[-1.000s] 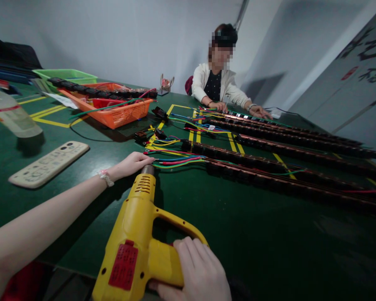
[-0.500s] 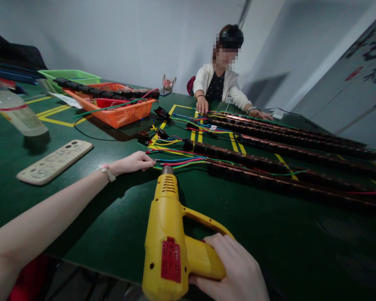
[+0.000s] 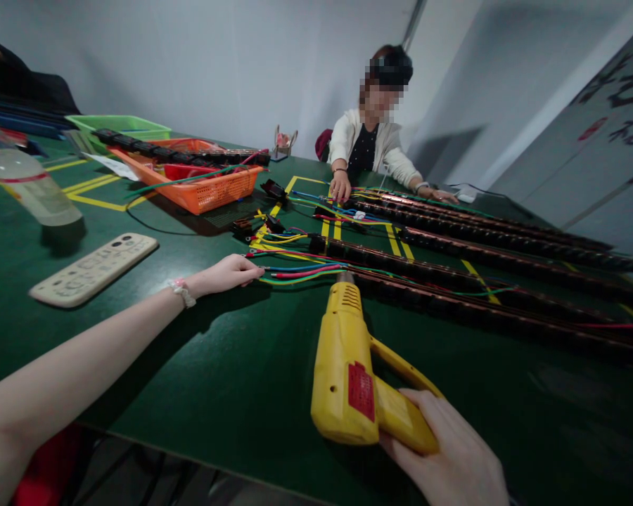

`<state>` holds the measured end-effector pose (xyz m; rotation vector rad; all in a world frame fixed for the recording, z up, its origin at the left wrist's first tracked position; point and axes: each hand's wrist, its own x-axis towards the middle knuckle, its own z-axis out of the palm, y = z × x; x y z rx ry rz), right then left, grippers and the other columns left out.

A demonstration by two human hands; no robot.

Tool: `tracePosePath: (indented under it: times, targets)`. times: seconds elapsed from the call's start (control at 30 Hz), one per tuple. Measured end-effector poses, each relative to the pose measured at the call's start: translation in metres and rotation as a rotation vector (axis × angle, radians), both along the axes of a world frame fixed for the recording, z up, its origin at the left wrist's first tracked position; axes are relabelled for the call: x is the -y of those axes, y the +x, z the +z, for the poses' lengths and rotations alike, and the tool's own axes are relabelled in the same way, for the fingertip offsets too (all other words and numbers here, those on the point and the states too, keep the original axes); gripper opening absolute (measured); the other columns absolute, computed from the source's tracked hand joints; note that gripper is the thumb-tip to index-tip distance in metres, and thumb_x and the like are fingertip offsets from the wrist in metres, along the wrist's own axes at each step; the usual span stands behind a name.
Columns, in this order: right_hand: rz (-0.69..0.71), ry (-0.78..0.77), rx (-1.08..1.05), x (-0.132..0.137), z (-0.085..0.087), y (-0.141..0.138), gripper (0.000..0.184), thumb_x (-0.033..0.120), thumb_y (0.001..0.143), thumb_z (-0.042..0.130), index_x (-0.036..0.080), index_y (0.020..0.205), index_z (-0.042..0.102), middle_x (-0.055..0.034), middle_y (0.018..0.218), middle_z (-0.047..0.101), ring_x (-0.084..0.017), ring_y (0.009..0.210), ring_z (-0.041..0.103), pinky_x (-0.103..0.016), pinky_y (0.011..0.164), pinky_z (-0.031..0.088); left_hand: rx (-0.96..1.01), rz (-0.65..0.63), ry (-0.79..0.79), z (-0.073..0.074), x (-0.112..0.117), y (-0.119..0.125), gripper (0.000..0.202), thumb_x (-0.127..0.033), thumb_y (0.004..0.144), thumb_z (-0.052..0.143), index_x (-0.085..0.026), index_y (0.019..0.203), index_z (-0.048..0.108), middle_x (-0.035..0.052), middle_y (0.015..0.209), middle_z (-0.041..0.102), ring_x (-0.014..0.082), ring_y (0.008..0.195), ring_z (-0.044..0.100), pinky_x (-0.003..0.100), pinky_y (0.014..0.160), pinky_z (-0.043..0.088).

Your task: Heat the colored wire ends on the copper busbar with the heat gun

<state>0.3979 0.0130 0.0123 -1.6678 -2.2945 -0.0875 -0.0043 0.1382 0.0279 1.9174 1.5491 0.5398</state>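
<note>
My right hand (image 3: 448,457) grips the handle of a yellow heat gun (image 3: 348,365) at the near edge of the green table (image 3: 232,365). Its metal nozzle points away from me at a bundle of red, blue and green wires (image 3: 300,270). My left hand (image 3: 226,273) reaches across the table, fingers closed on the free ends of those wires, pressing them to the table. The wires run right into long dark strips (image 3: 454,288) laid side by side.
A cream remote control (image 3: 92,268) and a plastic bottle (image 3: 29,186) lie at the left. An orange basket (image 3: 195,184) and a green tray (image 3: 119,126) stand behind them. A person in a white jacket (image 3: 374,144) sits opposite, hands on the far strips.
The heat gun has swung to the right along the wires, from beside my left hand to the start of the dark strips. My left hand has stayed on the wire ends.
</note>
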Motion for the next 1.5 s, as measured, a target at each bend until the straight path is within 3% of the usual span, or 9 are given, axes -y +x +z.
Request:
tracePosePath:
  times: [0.17, 0.37, 0.47, 0.6, 0.73, 0.97, 1.23, 1.5]
  targets:
    - [-0.055, 0.045, 0.031, 0.006, 0.004, -0.008, 0.054, 0.07, 0.075, 0.044, 0.024, 0.102, 0.053, 0.0029, 0.092, 0.058, -0.006, 0.079, 0.055, -0.019, 0.063, 0.042, 0.01, 0.103, 0.006, -0.003, 0.0, 0.002, 0.066, -0.07, 0.08, 0.029, -0.01, 0.054, 0.043, 0.0005, 0.05, 0.04, 0.0031, 0.048, 0.031, 0.017, 0.051, 0.026]
    - [0.148, 0.204, 0.076, 0.013, 0.005, -0.021, 0.048, 0.062, 0.076, 0.051, 0.019, 0.097, 0.053, 0.0, 0.083, 0.057, -0.006, 0.073, 0.053, -0.019, 0.063, 0.04, 0.028, 0.108, 0.029, -0.005, 0.0, 0.004, 0.068, -0.069, 0.083, 0.025, -0.01, 0.053, 0.042, 0.0016, 0.051, 0.041, 0.0036, 0.049, 0.032, 0.018, 0.053, 0.028]
    - [0.08, 0.202, 0.001, 0.022, -0.001, -0.038, 0.047, 0.061, 0.08, 0.044, 0.019, 0.1, 0.052, -0.0008, 0.087, 0.056, -0.008, 0.079, 0.051, -0.022, 0.071, 0.038, 0.011, 0.135, 0.009, -0.004, 0.0, 0.004, 0.067, -0.069, 0.082, 0.028, -0.01, 0.053, 0.041, 0.0012, 0.05, 0.041, 0.0033, 0.048, 0.031, 0.018, 0.052, 0.027]
    - [0.111, 0.147, -0.114, 0.032, -0.011, -0.066, 0.047, 0.061, 0.084, 0.034, 0.02, 0.1, 0.051, -0.0006, 0.087, 0.055, -0.009, 0.081, 0.048, -0.023, 0.075, 0.035, -0.001, 0.145, -0.02, -0.002, 0.001, 0.005, 0.063, -0.068, 0.079, 0.034, -0.01, 0.053, 0.042, 0.0006, 0.05, 0.04, 0.003, 0.047, 0.029, 0.018, 0.05, 0.024]
    - [0.15, 0.208, -0.234, 0.035, -0.021, -0.089, 0.051, 0.062, 0.086, 0.025, 0.02, 0.095, 0.053, -0.0008, 0.086, 0.054, -0.01, 0.083, 0.046, -0.026, 0.081, 0.033, 0.007, 0.131, -0.012, -0.001, 0.001, 0.006, 0.061, -0.066, 0.079, 0.037, -0.01, 0.055, 0.044, 0.0008, 0.052, 0.041, 0.0032, 0.048, 0.031, 0.018, 0.05, 0.024]
    - [0.246, 0.264, -0.35, 0.034, -0.027, -0.117, 0.053, 0.058, 0.087, 0.021, 0.019, 0.086, 0.056, -0.0021, 0.077, 0.053, -0.011, 0.075, 0.043, -0.027, 0.073, 0.029, 0.02, 0.135, -0.005, -0.003, 0.001, 0.006, 0.06, -0.064, 0.079, 0.036, -0.009, 0.058, 0.048, -0.0004, 0.052, 0.035, 0.0029, 0.05, 0.027, 0.018, 0.049, 0.02]
    - [0.331, 0.275, -0.312, 0.027, -0.013, -0.112, 0.054, 0.062, 0.087, 0.024, 0.02, 0.088, 0.057, 0.0013, 0.076, 0.054, -0.007, 0.074, 0.046, -0.023, 0.071, 0.033, 0.019, 0.132, 0.034, -0.006, 0.001, 0.004, 0.06, -0.062, 0.08, 0.036, -0.007, 0.061, 0.052, -0.0006, 0.05, 0.034, 0.0029, 0.05, 0.026, 0.017, 0.049, 0.018]
    - [0.34, 0.196, -0.328, 0.018, 0.003, -0.087, 0.049, 0.066, 0.081, 0.039, 0.021, 0.087, 0.058, 0.0038, 0.08, 0.058, -0.006, 0.076, 0.051, -0.021, 0.073, 0.037, -0.04, 0.075, 0.034, -0.008, -0.001, 0.003, 0.062, -0.064, 0.082, 0.032, -0.008, 0.064, 0.051, -0.0005, 0.053, 0.04, 0.0032, 0.051, 0.032, 0.016, 0.05, 0.024]
